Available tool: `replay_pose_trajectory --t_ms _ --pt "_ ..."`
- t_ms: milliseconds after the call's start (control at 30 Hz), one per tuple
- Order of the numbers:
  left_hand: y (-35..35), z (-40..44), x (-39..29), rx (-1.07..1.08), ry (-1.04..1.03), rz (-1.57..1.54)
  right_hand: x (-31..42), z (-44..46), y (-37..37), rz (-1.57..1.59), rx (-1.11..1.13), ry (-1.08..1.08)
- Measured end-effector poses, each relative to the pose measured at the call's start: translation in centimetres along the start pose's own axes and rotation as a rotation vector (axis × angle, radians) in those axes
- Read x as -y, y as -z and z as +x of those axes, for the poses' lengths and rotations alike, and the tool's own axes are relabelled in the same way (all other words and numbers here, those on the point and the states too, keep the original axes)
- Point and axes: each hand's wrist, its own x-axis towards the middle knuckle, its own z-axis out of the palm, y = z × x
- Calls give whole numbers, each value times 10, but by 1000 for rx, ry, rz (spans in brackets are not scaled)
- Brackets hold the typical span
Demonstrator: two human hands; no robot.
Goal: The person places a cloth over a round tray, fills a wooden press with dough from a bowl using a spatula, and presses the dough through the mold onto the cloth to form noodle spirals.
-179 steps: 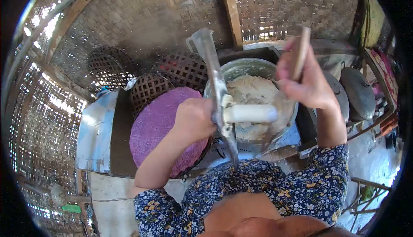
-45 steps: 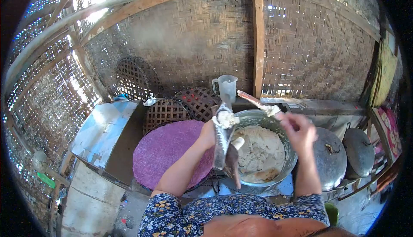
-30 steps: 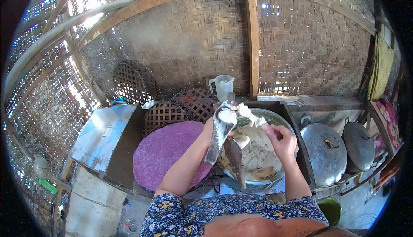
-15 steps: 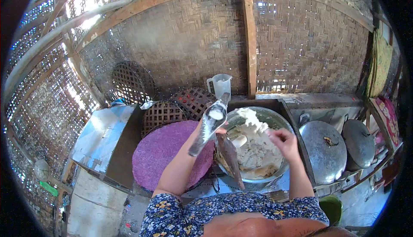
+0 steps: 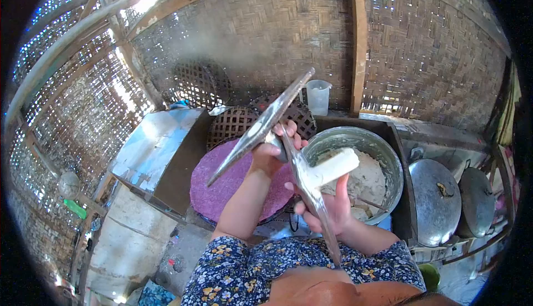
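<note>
Middle of frame: press (image 5: 301,167), white tube (image 5: 336,170) over the dough pot (image 5: 396,175) | your left hand (image 5: 268,154) grips between upper bar (image 5: 258,131) and lower bar (image 5: 327,228) | your right hand (image 5: 338,211) cups the lower bar | keep both hands steady

Dough (image 5: 373,177) lay in the basin (image 5: 361,139), which stood right of the disc (image 5: 214,178). A box (image 5: 161,139) sat left of the disc. Baskets (image 5: 232,124) stood behind the disc, a jug (image 5: 318,99) behind the basin's left edge, two lids (image 5: 435,206) to the basin's right.
</note>
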Motion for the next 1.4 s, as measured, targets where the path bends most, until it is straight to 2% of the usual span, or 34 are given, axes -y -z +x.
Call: replay_pose_trajectory --t_ms 33,67,100,167,200,233,300,333,367,433,533,633,667,767,800,900,967,1067,1167,1200,1233,1333,1400 --pt "-5 -6 -1 15 -2 3 -7 7 8 141 251 -29" --pt "-2 -14 -3 -25 -25 86 -6 8 11 152 317 -20" --pt "-1 -24 -20 -20 8 446 -6 9 14 163 383 -13" --pt "10 -45 -39 -17 10 881 13 -4 19 -89 151 65" --pt "-3 -57 -54 39 124 1017 15 -8 -4 -230 -156 196" --pt "-8 -64 -61 136 125 1164 23 -4 -11 -389 -115 283" --pt "-13 -86 -68 168 322 1026 57 -13 20 -532 54 33" --pt "-27 -95 -69 57 411 1139 56 -9 11 -580 -44 52" --pt "-36 -97 -67 -28 416 1221 54 -2 -5 -631 -139 76" --pt "-43 -102 -61 -166 378 1161 49 6 -27 -716 -269 81" --pt "-50 -103 -67 18 338 1706 45 16 -50 -837 -376 -37" --pt "-59 -104 -64 36 362 1876 50 16 -50 -988 -403 -123" --pt "-59 -106 -63 57 288 1979 49 16 -51 -1033 -403 -70" --pt "-66 -106 -64 59 203 2053 49 13 -67 -1193 -461 -33" --pt "-63 -107 -62 73 139 2109 47 13 -60 -1424 -392 102" --pt "-69 -106 -62 35 239 2096 34 15 -50 -2034 -199 404" --pt "-60 -108 -61 11 133 2018 17 14 -73 -2362 -154 421" --pt "-61 -111 -61 -82 98 2004 4 18 -70 -2395 -98 497" --pt "-46 -119 -56 -67 49 1817 -9 24 -57 -2426 -71 546" --pt "-55 -119 -59 -19 64 2013 -15 25 -52 -2430 -74 561" --pt "-53 -122 -59 -20 62 2041 -21 27 -49 -2437 -81 575" --pt "-45 -126 -62 0 37 2098 -37 41 -39 -2429 -198 504" --pt "-30 -130 -65 -144 -9 1920 -34 54 -33 -2437 -220 439"
